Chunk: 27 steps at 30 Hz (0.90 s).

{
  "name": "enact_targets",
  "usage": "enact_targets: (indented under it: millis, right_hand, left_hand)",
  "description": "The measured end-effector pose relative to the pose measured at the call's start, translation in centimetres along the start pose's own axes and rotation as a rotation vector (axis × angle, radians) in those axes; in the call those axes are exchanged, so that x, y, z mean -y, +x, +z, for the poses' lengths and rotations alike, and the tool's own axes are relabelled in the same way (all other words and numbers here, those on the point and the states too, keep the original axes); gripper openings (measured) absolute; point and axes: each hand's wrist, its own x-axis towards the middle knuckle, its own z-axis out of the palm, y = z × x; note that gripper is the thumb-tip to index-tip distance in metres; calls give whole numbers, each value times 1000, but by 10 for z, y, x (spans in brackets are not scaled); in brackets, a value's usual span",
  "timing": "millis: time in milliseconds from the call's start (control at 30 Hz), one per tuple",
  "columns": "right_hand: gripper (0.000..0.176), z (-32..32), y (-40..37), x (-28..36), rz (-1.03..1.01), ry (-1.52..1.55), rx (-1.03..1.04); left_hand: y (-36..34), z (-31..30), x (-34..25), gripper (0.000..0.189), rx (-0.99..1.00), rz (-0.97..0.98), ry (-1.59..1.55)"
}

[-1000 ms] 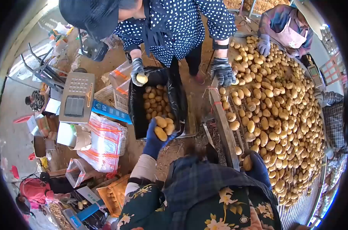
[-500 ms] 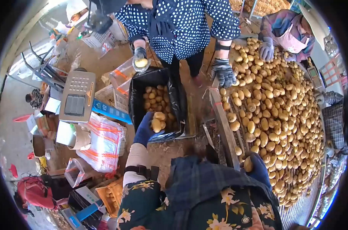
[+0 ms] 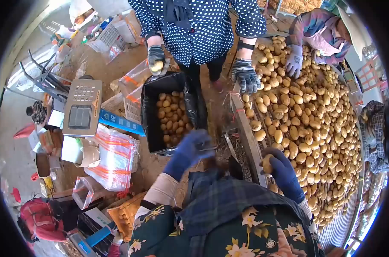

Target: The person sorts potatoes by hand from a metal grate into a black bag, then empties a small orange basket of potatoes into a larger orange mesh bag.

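My left hand [image 3: 189, 150], in a blue glove, is over the near right corner of a crate lined with a black bag [image 3: 149, 122]. Its fingers are slightly blurred but look apart, with no potato visible in them. Several potatoes [image 3: 173, 113] lie inside the crate. At the near edge of the sorting table my right hand [image 3: 284, 171], also gloved in blue, is closed on a potato [image 3: 267, 164]. Beside it spreads a large heap of potatoes [image 3: 314, 132].
Along the table runs a metal edge rail [image 3: 248, 139]. Across from me a person in a dotted shirt [image 3: 198, 32] holds a potato; another person's gloved hand [image 3: 294, 62] touches the heap. A scale display [image 3: 83, 107] and folded plastic bags [image 3: 113, 158] are at left.
My left hand has let go of its potatoes in the crate and moved right, toward me. My right hand, with a potato, has moved slightly up. The opposite person's hands have shifted too.
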Motion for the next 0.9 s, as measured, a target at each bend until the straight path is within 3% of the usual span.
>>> enact_targets:
  millis: [67,167,200,233,300,367,433,500,667,733,900]
  right_hand:
    - [41,12,2,8,-33,-24,93]
    - [51,29,0,21,5,-62,196]
    - [52,27,3,13,-59,-66,231]
    - [52,23,7,5,-122,-71,266]
    - [52,17,11,-8,-142,-94,216]
    - [49,11,15,-23,-450,-800,42]
    - [49,7,23,-51,-569,-926,6]
    - [53,10,28,-66,-690,-1145,-44]
    - [53,18,35,-75,-731,-1277,-74]
    - [47,16,39,-89,-908,-1391,-229]
    - [31,16,39,-89,-922,-1299,-203]
  left_hand:
    - [-3,41,14,58,77,-268,-157]
    - [-9,70,31,59,240,-313,-299]
    - [1,64,49,58,304,-167,-64]
    - [4,63,52,58,312,-182,-66]
    - [7,54,49,59,273,-311,-481]
    - [7,42,47,52,360,-290,-581]
    - [-14,58,26,47,295,23,-385]
    - [-22,60,15,46,320,87,-397]
    - [-28,45,8,52,396,259,-375]
    - [-38,40,2,59,312,217,-325]
    - [-71,29,1,62,77,326,-154]
